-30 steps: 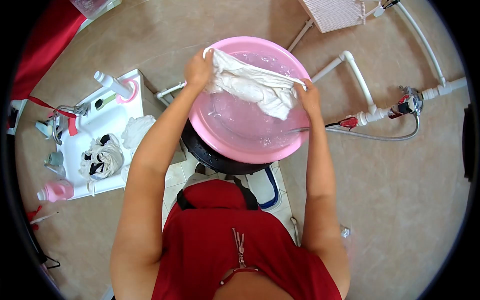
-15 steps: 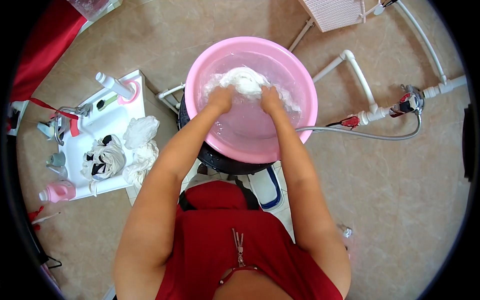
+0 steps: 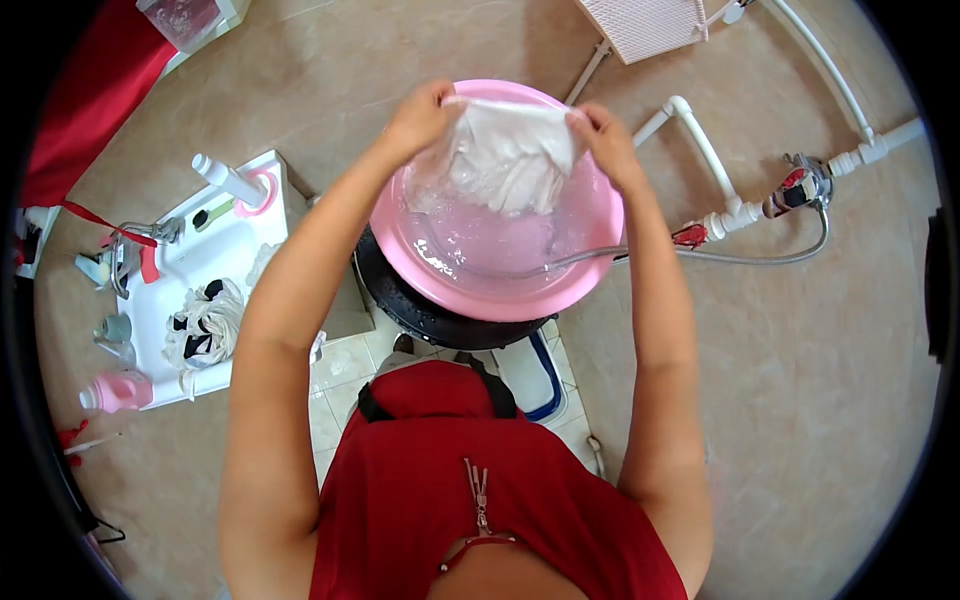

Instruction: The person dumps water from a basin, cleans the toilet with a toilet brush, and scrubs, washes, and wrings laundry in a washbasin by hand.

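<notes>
A wet white cloth (image 3: 510,150) is stretched between my two hands above a pink basin (image 3: 582,290) of water. My left hand (image 3: 422,122) grips its upper left corner near the basin's far left rim. At the upper right corner, my right hand (image 3: 603,140) is closed on the fabric. The lower part of the cloth hangs bunched toward the water, and whether it is a garment I cannot tell. A metal flexible hose (image 3: 570,260) passes over the right rim and dips into the water.
Under the basin is a black tub (image 3: 430,322). To the left, a white sink (image 3: 225,245) holds a bundle of white and black laundry (image 3: 205,325). A pink bottle (image 3: 118,391) stands by the sink. White pipes (image 3: 712,165) and a valve (image 3: 800,190) run along the right wall.
Both hands have risen out of the water and spread apart, lifting the white cloth and stretching its top edge. More of the hose inside the basin now shows.
</notes>
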The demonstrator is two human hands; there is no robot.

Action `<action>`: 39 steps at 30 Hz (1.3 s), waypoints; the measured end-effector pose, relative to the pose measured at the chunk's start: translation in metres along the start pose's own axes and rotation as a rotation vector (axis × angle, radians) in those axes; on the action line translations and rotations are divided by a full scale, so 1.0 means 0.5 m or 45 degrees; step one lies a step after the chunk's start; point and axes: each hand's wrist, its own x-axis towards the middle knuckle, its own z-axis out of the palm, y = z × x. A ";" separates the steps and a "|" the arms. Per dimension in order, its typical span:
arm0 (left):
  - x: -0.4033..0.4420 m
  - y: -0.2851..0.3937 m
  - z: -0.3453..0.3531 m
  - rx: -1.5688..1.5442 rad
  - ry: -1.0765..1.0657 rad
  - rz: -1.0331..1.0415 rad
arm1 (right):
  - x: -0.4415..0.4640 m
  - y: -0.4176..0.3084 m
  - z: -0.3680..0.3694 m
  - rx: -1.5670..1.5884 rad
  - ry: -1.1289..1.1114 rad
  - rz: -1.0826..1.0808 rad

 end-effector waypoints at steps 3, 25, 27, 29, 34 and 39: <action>0.031 0.097 -0.054 -0.031 0.148 0.147 | 0.023 -0.109 -0.053 0.133 0.243 -0.089; -0.101 -0.140 0.114 0.825 -0.095 -0.041 | -0.051 0.187 0.186 -0.912 0.167 0.122; -0.145 -0.117 0.154 1.059 -0.313 0.030 | -0.073 0.178 0.245 -0.839 -0.100 0.076; -0.167 -0.140 0.192 1.057 -0.535 -0.131 | -0.099 0.105 0.276 -0.812 -0.343 0.328; -0.178 -0.166 0.180 0.953 -0.781 -0.410 | -0.120 0.169 0.294 -0.889 -0.645 0.667; -0.177 -0.118 0.144 1.137 -0.730 -0.344 | -0.140 0.248 0.264 -1.170 -0.473 0.688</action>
